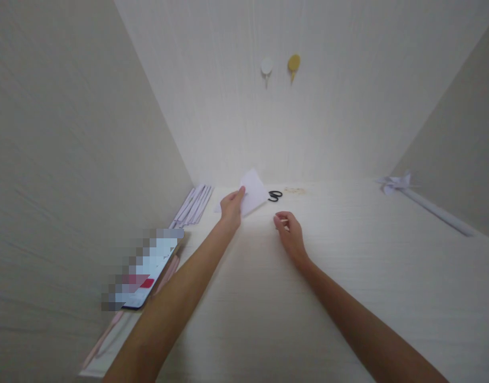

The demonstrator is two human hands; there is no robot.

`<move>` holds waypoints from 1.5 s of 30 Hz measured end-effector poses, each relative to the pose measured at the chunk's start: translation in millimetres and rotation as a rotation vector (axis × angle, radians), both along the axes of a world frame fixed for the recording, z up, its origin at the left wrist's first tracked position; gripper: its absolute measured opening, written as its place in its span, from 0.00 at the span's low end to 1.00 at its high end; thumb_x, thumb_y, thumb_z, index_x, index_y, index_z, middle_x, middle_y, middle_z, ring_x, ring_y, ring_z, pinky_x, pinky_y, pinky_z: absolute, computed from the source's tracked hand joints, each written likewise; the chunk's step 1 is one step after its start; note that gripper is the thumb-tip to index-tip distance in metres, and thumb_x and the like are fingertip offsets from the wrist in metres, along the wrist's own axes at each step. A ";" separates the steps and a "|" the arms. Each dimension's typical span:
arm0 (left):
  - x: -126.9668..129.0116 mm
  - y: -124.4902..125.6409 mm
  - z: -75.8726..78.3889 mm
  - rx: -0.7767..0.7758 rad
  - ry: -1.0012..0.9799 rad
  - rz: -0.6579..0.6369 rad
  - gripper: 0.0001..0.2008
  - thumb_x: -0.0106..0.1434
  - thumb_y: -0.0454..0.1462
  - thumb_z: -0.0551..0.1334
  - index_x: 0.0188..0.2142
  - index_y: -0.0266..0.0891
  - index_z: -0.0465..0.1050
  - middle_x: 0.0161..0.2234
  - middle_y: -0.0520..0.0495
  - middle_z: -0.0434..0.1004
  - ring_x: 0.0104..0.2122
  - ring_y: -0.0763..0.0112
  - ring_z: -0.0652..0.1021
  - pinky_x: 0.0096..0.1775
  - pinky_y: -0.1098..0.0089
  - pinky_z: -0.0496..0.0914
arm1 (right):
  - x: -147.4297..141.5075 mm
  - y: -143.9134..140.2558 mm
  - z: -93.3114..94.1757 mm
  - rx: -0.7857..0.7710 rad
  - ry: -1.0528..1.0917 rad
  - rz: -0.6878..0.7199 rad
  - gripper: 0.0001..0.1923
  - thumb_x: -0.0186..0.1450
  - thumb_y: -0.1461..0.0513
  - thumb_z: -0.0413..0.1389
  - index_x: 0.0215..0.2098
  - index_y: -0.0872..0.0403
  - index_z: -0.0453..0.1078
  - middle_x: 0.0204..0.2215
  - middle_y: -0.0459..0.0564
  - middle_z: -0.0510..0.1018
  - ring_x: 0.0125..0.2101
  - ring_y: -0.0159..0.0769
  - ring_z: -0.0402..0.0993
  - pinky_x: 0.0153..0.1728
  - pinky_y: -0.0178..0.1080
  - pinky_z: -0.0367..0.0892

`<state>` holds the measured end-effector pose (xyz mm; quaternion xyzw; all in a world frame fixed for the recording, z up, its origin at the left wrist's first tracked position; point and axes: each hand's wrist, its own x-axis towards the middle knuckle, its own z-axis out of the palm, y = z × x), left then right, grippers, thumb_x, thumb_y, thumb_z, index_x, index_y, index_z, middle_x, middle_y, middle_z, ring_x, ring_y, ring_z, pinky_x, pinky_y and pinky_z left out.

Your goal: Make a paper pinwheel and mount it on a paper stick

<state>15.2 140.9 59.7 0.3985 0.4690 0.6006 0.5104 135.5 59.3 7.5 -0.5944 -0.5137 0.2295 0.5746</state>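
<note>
My left hand (231, 207) pinches a white piece of paper (254, 194) between thumb and fingers, holding it raised near the back wall. Part of another pale sheet shows behind that hand. To the right, my right hand (289, 230) hovers over the white surface with thumb and fingers curled together. Something small and pale seems to be between those fingers, too small to name. Black-handled scissors (275, 196) lie just right of the paper, their blades hidden. A few small tan bits (295, 190) lie beside them.
Folded white paper strips (192, 205) lie at the back left. A phone (152, 271), partly blurred out, leans at the left wall. A paper pinwheel (396, 183) on a rolled paper stick (438, 213) lies at the right. White (266, 66) and yellow (294, 63) hooks are on the back wall.
</note>
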 end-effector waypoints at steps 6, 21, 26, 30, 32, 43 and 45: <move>2.9 -46.3 -14.5 -0.241 -0.381 -0.339 0.09 0.55 0.38 0.57 0.31 0.33 0.69 0.33 0.42 0.75 0.37 0.67 0.74 0.41 0.66 0.67 | 0.1 -1.4 -1.8 0.052 0.191 -0.026 0.18 0.56 0.52 0.47 0.40 0.56 0.60 0.30 0.49 0.68 0.22 0.28 0.64 0.19 0.31 0.58; -17.0 -60.2 -51.5 -0.036 -0.248 -0.199 0.29 0.50 0.57 0.48 0.33 0.34 0.70 0.32 0.40 0.76 0.34 0.66 0.75 0.35 0.67 0.68 | 6.9 -5.4 -0.9 -0.030 0.154 0.008 0.16 0.56 0.53 0.49 0.17 0.54 0.58 0.09 0.39 0.60 0.12 0.26 0.55 0.14 0.30 0.52; -16.2 -62.0 -49.4 -0.043 -0.125 -0.141 0.30 0.48 0.58 0.50 0.28 0.32 0.70 0.27 0.41 0.76 0.28 0.66 0.76 0.30 0.67 0.69 | 7.0 -4.9 -2.8 -0.031 0.173 0.005 0.15 0.55 0.54 0.50 0.17 0.54 0.58 0.09 0.39 0.60 0.12 0.26 0.56 0.14 0.30 0.52; -17.1 -65.8 -48.2 0.028 0.013 -0.097 0.24 0.46 0.54 0.56 0.25 0.32 0.70 0.23 0.46 0.73 0.22 0.72 0.73 0.26 0.71 0.68 | 5.8 -6.1 -1.9 -0.033 0.171 0.006 0.15 0.55 0.54 0.50 0.18 0.54 0.58 0.09 0.39 0.60 0.11 0.26 0.55 0.13 0.30 0.51; -18.6 -66.0 -47.9 0.050 0.052 -0.073 0.22 0.47 0.52 0.57 0.24 0.32 0.71 0.20 0.49 0.70 0.20 0.75 0.71 0.24 0.73 0.66 | 4.9 -7.3 -1.6 -0.034 0.166 0.012 0.15 0.55 0.54 0.50 0.18 0.54 0.58 0.09 0.39 0.60 0.11 0.26 0.55 0.13 0.30 0.51; -28.1 -60.7 -52.3 0.082 0.243 0.088 0.15 0.45 0.45 0.60 0.17 0.34 0.69 0.13 0.55 0.59 0.16 0.79 0.61 0.19 0.76 0.56 | -3.2 -17.3 5.9 -0.052 0.052 0.031 0.20 0.55 0.51 0.50 0.14 0.54 0.53 0.08 0.39 0.58 0.12 0.25 0.53 0.13 0.30 0.50; -28.0 -60.6 -53.3 0.090 0.241 0.058 0.15 0.46 0.46 0.60 0.17 0.34 0.69 0.13 0.55 0.59 0.16 0.78 0.61 0.19 0.76 0.56 | -0.9 -19.7 8.6 -0.016 0.053 0.066 0.20 0.57 0.51 0.47 0.15 0.55 0.55 0.10 0.40 0.59 0.13 0.25 0.55 0.14 0.30 0.51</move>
